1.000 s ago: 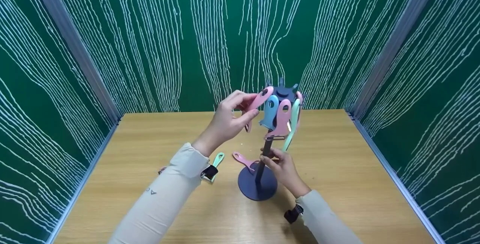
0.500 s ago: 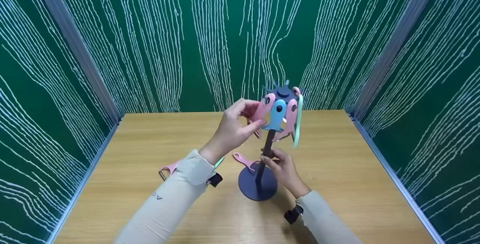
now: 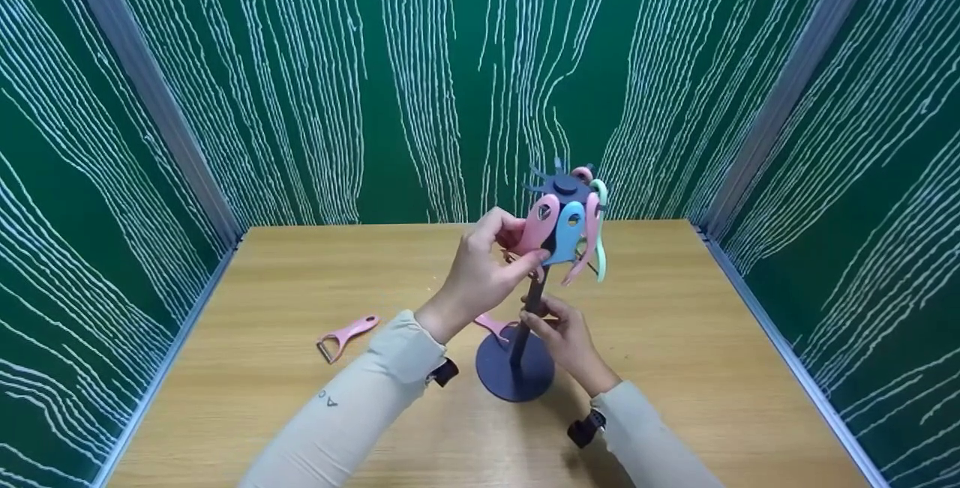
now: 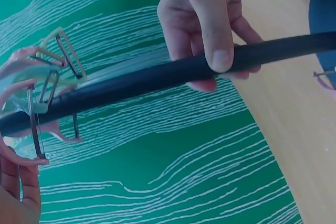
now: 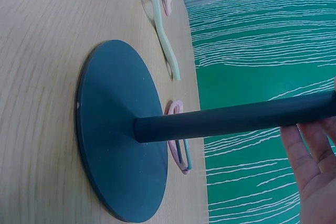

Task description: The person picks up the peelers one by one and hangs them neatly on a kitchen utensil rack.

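A dark stand with a round base and a spoked top has peelers hanging around it. My left hand pinches a pink peeler, whose handle hole lies at the edge of the spoked top. Beside it hang a blue peeler, another pink peeler and a green peeler; a further pink one is partly hidden behind. Lower down, my right hand holds the pole between thumb and fingers, as the left wrist view also shows.
On the wooden table lie a pink peeler at left and one more pink peeler against the base's far edge. A green peeler, seen in the right wrist view, is hidden behind my left arm from above. Green white-lined walls surround the table.
My left hand has moved right and slightly down with the pink peeler, and the spoked top has turned, carrying the hanging peelers rightward. My right hand has stayed on the pole.
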### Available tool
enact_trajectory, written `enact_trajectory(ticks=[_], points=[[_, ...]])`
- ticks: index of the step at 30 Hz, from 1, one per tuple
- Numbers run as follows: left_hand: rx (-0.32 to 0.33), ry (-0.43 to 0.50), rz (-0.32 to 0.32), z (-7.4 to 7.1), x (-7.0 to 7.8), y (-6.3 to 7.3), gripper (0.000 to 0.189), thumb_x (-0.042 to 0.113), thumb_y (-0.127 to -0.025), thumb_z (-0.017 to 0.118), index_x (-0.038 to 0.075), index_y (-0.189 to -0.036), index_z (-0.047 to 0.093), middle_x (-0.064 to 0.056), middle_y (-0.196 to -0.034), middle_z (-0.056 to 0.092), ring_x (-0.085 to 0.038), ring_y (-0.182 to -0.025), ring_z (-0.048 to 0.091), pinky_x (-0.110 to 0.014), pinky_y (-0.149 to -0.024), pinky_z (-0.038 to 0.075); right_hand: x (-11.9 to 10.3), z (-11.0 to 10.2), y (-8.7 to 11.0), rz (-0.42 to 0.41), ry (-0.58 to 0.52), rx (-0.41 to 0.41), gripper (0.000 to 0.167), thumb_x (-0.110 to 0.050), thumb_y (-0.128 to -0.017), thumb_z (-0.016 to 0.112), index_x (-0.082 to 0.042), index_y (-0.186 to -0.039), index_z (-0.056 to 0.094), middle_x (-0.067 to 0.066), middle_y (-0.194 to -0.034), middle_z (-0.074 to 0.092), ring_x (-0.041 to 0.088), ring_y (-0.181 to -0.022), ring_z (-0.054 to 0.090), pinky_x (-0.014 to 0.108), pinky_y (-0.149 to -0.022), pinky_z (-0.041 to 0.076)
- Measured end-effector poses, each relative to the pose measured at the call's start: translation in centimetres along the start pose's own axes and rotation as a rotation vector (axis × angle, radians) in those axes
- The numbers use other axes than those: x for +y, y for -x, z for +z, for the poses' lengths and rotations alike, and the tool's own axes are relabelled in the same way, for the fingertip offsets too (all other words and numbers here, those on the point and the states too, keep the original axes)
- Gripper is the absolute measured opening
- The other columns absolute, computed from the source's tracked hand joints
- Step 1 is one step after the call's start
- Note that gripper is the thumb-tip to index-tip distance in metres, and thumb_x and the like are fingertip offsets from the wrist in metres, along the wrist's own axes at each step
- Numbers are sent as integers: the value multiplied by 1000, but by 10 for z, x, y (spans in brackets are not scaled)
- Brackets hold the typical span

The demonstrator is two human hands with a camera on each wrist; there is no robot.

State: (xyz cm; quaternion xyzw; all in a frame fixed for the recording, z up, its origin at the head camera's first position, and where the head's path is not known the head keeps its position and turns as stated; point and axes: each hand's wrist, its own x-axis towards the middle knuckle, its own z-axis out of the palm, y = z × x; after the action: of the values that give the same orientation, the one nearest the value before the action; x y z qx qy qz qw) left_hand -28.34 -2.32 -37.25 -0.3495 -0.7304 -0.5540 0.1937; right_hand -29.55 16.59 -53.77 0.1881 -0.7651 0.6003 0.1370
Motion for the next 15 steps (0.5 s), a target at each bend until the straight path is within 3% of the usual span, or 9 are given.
enact_trajectory(ticks=[8, 15], points=[[30, -6, 0, 5, 2, 3, 31, 9, -96, 82, 0, -116, 60, -16, -106, 70, -21, -89, 65, -38, -80, 64, -1, 0, 0, 51, -42, -16, 20, 4, -101, 72, 7, -121, 76, 22, -103, 76, 6, -93, 73, 20, -85, 63], [16, -9, -4, 2, 3, 3, 36, 10, -96, 83, 0, -122, 60, -15, -109, 71, -20, -93, 65, -35, -83, 63, 0, -1, -1, 80, -20, -11, 21, 5, -101, 71, 5, -121, 76, 21, -103, 77, 6, -93, 73, 20, -86, 62]])
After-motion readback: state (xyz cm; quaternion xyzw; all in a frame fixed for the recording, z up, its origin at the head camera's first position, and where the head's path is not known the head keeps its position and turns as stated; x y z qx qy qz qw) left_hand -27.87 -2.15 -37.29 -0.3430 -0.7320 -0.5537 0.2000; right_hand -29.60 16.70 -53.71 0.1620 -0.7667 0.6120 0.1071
